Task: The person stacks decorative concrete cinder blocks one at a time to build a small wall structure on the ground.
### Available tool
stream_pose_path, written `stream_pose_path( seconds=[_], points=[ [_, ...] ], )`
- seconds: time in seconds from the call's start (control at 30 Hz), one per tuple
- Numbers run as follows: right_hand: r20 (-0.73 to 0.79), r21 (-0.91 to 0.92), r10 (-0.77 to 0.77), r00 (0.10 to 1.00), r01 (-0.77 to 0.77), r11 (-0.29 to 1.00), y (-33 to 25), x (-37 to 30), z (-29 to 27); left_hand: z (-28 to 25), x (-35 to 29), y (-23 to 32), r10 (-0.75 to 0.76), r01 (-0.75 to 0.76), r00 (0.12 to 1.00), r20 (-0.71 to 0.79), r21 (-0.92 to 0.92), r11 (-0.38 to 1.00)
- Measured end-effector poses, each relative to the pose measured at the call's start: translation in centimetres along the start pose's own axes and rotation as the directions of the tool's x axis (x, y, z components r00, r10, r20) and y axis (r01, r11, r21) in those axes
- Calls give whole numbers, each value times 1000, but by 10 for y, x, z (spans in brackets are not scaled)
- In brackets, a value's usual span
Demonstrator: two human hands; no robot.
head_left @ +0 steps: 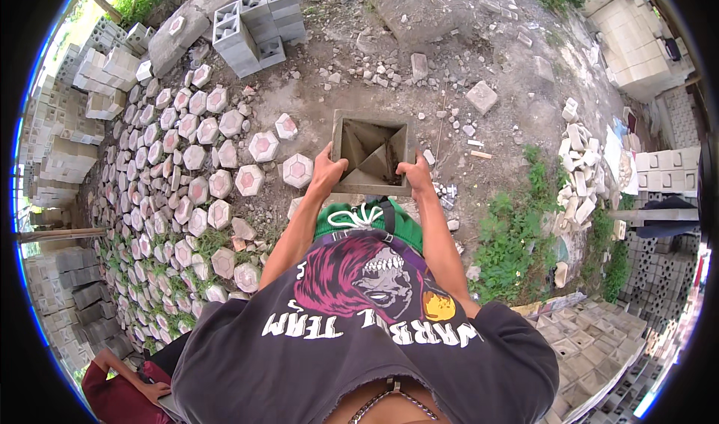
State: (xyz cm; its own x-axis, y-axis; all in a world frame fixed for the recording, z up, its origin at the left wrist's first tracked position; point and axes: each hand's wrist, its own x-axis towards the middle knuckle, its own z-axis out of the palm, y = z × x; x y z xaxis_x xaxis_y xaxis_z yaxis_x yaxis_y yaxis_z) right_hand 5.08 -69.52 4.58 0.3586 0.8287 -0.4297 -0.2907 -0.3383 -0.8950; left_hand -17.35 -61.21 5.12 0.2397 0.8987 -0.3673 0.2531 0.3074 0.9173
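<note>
A square grey concrete block (pixel 373 151) with a raised rim and a hollow face of sloping triangular facets is held in front of my waist. My left hand (pixel 327 171) grips its left side, the thumb over the rim. On the opposite side my right hand (pixel 416 174) clasps the edge in the same way, fingers mostly hidden behind the block. Below the block, the ground is dirt with stone chips. Hexagonal paving stones with reddish centres, such as this paver (pixel 297 170), lie just left of my left hand.
Grey hollow blocks (pixel 255 23) are stacked ahead to the left. Many hexagonal pavers (pixel 197 190) cover the left ground. Rubble, a loose stone (pixel 481 97) and weeds (pixel 513 237) lie to the right. Faceted blocks (pixel 580 341) sit at lower right. Another person's hand (pixel 155 391) shows at lower left.
</note>
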Motion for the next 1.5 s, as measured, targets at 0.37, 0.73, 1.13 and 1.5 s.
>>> stream_pose_path(
  seconds=[0.37,0.73,1.13,1.5],
  points=[
    [117,-178,38,992,-17,984,-43,124,2,19,87,15,-42,13,984,-175,-162,987],
    [226,-189,86,970,-43,981,-78,239,92,-45,189,39,-152,99,966,-208,-245,965],
    [298,-169,31,954,21,985,-112,388,235,-158,355,59,-91,47,929,-358,-131,990],
    [364,-263,115,924,-17,965,-127,513,319,-217,456,81,-183,86,887,-425,-237,968]
  ],
)
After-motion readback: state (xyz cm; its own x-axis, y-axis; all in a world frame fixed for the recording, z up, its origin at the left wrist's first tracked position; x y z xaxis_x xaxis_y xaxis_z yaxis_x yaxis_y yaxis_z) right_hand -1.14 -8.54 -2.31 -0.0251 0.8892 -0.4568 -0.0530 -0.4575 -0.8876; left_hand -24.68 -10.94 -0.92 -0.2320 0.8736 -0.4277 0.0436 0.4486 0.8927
